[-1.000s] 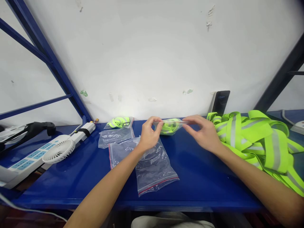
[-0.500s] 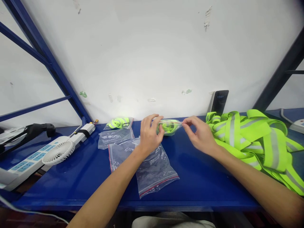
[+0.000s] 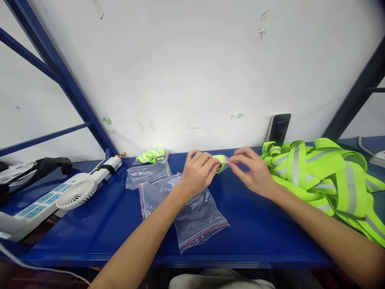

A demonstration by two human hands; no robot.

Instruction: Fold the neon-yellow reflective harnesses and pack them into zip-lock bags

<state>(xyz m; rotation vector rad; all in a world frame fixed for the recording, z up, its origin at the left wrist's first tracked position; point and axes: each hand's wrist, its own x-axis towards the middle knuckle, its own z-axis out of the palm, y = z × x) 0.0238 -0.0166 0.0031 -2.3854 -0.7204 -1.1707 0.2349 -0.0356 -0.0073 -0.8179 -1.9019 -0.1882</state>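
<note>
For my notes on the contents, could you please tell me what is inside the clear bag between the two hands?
Inside the clear bag is bright yellow-green webbing. The left hand covers much of the bag's left part, so whatever lies behind it cannot be seen.

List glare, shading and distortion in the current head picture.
Head view: glints streak the flat clear bags; the wall brightens low, near the bagged strap at left. Same head view: the top right corner darkens; the frame posts splay outward, likely wide-angle stretch.
</note>
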